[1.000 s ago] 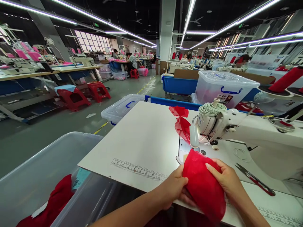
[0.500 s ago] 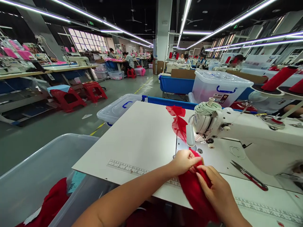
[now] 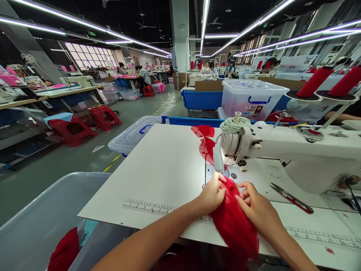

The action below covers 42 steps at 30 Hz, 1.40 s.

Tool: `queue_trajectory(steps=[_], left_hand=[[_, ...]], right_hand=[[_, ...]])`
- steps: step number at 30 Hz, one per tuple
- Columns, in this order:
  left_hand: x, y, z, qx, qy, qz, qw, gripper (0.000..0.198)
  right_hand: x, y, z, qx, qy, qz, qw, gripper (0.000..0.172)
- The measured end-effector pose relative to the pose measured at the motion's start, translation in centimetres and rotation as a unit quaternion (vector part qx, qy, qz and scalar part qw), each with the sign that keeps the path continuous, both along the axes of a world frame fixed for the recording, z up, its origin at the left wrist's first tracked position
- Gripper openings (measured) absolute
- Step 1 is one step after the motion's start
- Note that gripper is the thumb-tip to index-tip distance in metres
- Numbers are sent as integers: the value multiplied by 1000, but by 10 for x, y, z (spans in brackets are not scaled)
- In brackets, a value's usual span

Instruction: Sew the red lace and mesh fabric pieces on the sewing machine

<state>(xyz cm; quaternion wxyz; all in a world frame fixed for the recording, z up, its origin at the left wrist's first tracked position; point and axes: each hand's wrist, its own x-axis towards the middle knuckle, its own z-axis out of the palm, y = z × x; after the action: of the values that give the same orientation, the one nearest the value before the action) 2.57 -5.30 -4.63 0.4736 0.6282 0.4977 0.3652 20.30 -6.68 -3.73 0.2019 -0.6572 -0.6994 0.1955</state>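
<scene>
Pinching the one red fabric piece (image 3: pixel 232 222) with your left hand (image 3: pixel 213 194) and right hand (image 3: pixel 255 205), both closed on its top edge just before the single sewing machine (image 3: pixel 296 154), you risk fingertips straying under its head, or slack hanging off the counter (image 3: pixel 163 169) dragging it askew; two thread cones (image 3: pixel 314 82) stand beyond.

Fabric (image 3: pixel 232 222) on table (image 3: pixel 163 169), before sewing machine (image 3: pixel 282 150); snips (image 3: pixel 291 197) right.

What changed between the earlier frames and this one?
The left hand and right hand slid the red fabric forward across the table toward the needle of the sewing machine, shifting from cupping its sides to pinching its top edge close together. The snips and the red mesh behind the machine stayed put.
</scene>
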Motion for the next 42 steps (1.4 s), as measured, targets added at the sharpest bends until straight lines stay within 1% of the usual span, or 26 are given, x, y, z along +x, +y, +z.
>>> queue_trajectory(steps=[2,4,6,7,9,12,13,15,17,18,19,21,23,25,27,29,31,33,35,36,37,38,39,40,41,42], left_hand=[[0,-2,5,23,14,-11,1000,20],[0,-4,7,36,27,-19,999,21],[0,-4,6,38,40,-18,998,21],[0,-3,6,37,45,-13,998,22],[0,-2,4,31,55,-5,998,21],[-1,1,4,14,59,-11,998,20],[-1,2,4,4,58,-18,998,20],[0,5,4,-16,56,-28,998,21],[1,7,4,-25,59,-30,997,19],[1,7,4,-25,64,-27,997,17],[1,7,4,-24,71,-24,997,16],[1,7,7,-25,89,-24,995,15],[-2,7,10,-29,112,-27,993,14],[-7,8,14,-21,145,-24,989,15],[-13,12,18,3,192,-6,981,27],[-18,19,21,38,249,21,968,39],[-22,26,22,85,303,45,948,39],[-23,31,21,140,342,59,927,28],[-23,33,18,191,362,54,911,12],[-22,33,16,211,366,41,905,11],[-22,32,13,226,366,21,903,13],[-23,30,10,245,366,-10,898,16],[-23,29,7,276,373,-47,884,19],[-24,27,4,319,388,-82,861,22],[-26,26,1,368,410,-110,827,24],[-27,25,-1,417,437,-127,787,27]], right_hand=[[-3,2,1,50,-45,-7,998,29],[-8,4,4,84,-80,-4,993,33],[-14,7,6,63,-99,19,993,38],[-17,9,7,44,-107,27,993,38],[-21,12,7,22,-120,27,992,30],[-21,14,4,24,-125,19,992,19],[-20,14,3,39,-125,14,991,16],[-19,13,1,110,-96,15,989,12],[-20,12,-1,180,-14,67,981,16],[-22,12,-3,192,36,105,975,17],[-25,13,-4,185,79,139,970,17],[-29,17,-7,153,122,173,965,21],[-30,21,-12,142,131,170,966,23],[-27,26,-18,154,111,184,964,24],[-22,29,-24,183,58,204,960,32],[-15,31,-29,209,-5,228,951,44],[-9,34,-30,213,-41,252,943,49],[-4,37,-28,204,-58,275,938,50],[0,40,-26,201,-62,288,934,49],[1,41,-25,202,-59,292,933,48],[3,42,-24,203,-53,298,931,48],[3,43,-24,205,-45,304,929,47],[4,44,-24,208,-37,311,927,46],[4,45,-25,211,-30,318,924,45],[5,45,-25,217,-24,324,921,44],[5,46,-26,226,-21,327,917,44]])
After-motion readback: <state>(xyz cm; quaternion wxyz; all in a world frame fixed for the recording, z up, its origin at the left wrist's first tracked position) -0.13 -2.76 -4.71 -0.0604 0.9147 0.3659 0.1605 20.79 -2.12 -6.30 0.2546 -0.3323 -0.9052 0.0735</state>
